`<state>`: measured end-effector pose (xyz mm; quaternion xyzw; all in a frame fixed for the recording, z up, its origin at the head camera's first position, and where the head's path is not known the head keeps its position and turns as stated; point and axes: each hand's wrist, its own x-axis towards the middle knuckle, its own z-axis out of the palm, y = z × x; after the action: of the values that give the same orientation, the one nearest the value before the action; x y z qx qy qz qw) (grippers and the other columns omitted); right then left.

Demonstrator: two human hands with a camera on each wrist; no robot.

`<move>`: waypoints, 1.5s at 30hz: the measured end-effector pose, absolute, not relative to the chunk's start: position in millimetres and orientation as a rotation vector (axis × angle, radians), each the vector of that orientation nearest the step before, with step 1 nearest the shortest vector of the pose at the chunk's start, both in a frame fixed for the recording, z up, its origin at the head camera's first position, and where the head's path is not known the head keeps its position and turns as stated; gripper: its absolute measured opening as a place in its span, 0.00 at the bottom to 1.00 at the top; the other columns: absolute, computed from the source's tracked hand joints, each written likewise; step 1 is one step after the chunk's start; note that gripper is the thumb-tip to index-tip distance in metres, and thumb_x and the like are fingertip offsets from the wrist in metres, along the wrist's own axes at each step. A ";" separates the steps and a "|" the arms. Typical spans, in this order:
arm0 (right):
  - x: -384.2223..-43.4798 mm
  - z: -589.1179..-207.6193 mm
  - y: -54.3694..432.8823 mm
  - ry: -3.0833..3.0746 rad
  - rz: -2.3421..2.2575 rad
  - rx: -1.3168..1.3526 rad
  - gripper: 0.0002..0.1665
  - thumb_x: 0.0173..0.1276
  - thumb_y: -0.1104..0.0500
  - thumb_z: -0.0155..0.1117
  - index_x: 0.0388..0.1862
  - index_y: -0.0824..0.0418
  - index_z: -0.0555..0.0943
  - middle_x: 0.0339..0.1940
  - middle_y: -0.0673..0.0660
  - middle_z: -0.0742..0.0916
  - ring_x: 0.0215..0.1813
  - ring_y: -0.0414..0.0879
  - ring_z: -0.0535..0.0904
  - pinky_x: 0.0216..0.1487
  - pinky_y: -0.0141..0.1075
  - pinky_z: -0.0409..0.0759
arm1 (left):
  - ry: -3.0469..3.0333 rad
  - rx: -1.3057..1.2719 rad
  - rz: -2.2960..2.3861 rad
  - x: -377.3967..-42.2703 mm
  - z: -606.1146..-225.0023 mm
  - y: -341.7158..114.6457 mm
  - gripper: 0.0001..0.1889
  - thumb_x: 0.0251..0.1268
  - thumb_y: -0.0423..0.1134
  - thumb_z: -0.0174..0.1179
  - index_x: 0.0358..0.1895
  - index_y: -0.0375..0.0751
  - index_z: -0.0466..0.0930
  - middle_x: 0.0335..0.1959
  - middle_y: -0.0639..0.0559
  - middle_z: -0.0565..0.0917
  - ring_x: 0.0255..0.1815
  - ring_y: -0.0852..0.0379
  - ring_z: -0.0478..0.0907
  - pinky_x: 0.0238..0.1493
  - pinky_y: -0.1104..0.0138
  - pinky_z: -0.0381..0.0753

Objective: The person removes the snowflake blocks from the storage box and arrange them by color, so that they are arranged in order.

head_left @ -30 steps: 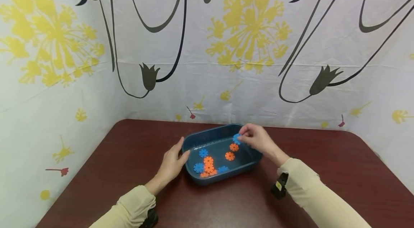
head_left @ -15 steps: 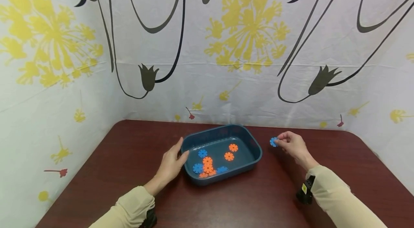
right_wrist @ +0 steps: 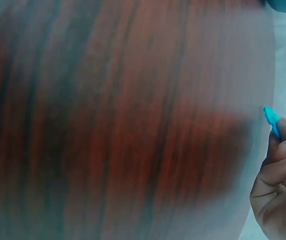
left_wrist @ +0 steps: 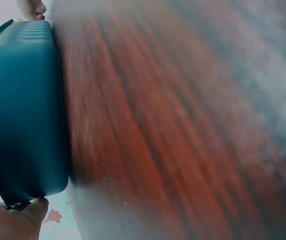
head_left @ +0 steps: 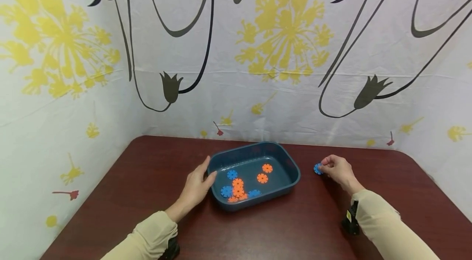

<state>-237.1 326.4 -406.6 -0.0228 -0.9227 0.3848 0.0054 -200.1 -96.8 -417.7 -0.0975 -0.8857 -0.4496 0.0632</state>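
Note:
A dark teal tray (head_left: 258, 201) sits at an angle on the table, with several blue and orange notched plastic discs inside. My left hand (head_left: 195, 184) holds the tray's left end, thumb at the rim and fingers along the outer wall. To the right of the tray, my right hand (head_left: 337, 169) pinches a blue notched disc (head_left: 318, 169) between thumb and fingertips, low over the table. The right wrist view shows this disc (right_wrist: 272, 121) nearly edge-on, upright in the pinch. Whether it touches the table cannot be told.
Two orange discs, one of them an orange disc (head_left: 262, 178), lie apart toward the tray's right side. Other discs cluster at its near left. The reddish-brown table (head_left: 273, 231) ends at a patterned cloth wall (head_left: 236, 104) behind.
My right hand has lifted the blue disc out of the tray, carried it right over the table, then lowered it slightly nearer. The left hand and tray have stayed put.

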 end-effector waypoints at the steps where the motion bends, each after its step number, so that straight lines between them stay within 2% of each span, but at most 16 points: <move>1: -237.3 -407.3 326.5 -2.896 1.189 -0.070 0.11 0.64 0.62 0.62 0.38 0.71 0.75 0.28 0.58 0.83 0.28 0.44 0.76 0.28 0.34 0.75 | -2.677 -0.292 -1.357 -200.2 -418.1 -96.8 0.32 0.68 0.40 0.55 0.72 0.35 0.55 0.71 0.40 0.63 0.70 0.44 0.62 0.63 0.51 0.68; 11: -240.7 -409.7 329.2 -2.959 1.092 -0.077 0.12 0.64 0.60 0.62 0.38 0.70 0.76 0.33 0.62 0.83 0.33 0.47 0.75 0.31 0.36 0.73 | -2.682 -0.261 -1.393 -198.8 -416.7 -95.1 0.33 0.68 0.41 0.55 0.72 0.36 0.55 0.71 0.42 0.62 0.70 0.46 0.61 0.62 0.52 0.69; 22: -243.1 -411.4 332.4 -2.988 1.039 -0.061 0.13 0.64 0.59 0.62 0.37 0.70 0.76 0.33 0.61 0.83 0.37 0.52 0.76 0.36 0.40 0.74 | -2.675 -0.268 -1.392 -200.3 -416.5 -94.8 0.32 0.68 0.40 0.55 0.72 0.35 0.55 0.71 0.42 0.62 0.70 0.46 0.61 0.62 0.52 0.68; 32: -243.0 -412.3 331.2 -2.998 0.986 -0.027 0.13 0.63 0.59 0.63 0.36 0.70 0.76 0.30 0.59 0.83 0.34 0.49 0.75 0.33 0.38 0.73 | -2.670 -0.271 -1.381 -200.0 -415.6 -95.9 0.32 0.69 0.40 0.54 0.72 0.35 0.55 0.71 0.41 0.62 0.70 0.45 0.61 0.63 0.51 0.68; 38: -241.2 -411.6 330.6 -2.992 0.985 -0.023 0.14 0.65 0.59 0.62 0.39 0.71 0.76 0.31 0.61 0.83 0.35 0.50 0.76 0.35 0.39 0.75 | -2.665 -0.283 -1.383 -200.5 -416.9 -95.8 0.32 0.69 0.40 0.54 0.72 0.34 0.55 0.71 0.41 0.62 0.70 0.46 0.61 0.63 0.51 0.68; 45: -240.6 -396.0 323.4 -2.877 0.996 0.072 0.15 0.67 0.57 0.60 0.42 0.71 0.77 0.33 0.61 0.84 0.33 0.45 0.75 0.31 0.35 0.74 | -2.659 -0.291 -1.378 -200.3 -417.1 -97.2 0.32 0.69 0.40 0.54 0.72 0.34 0.55 0.71 0.40 0.62 0.70 0.45 0.62 0.62 0.51 0.69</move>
<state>-240.6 323.4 -396.0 0.0237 -0.9436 0.3267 0.0479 -200.3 -97.2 -417.1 -0.0966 -0.8818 -0.4569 0.0661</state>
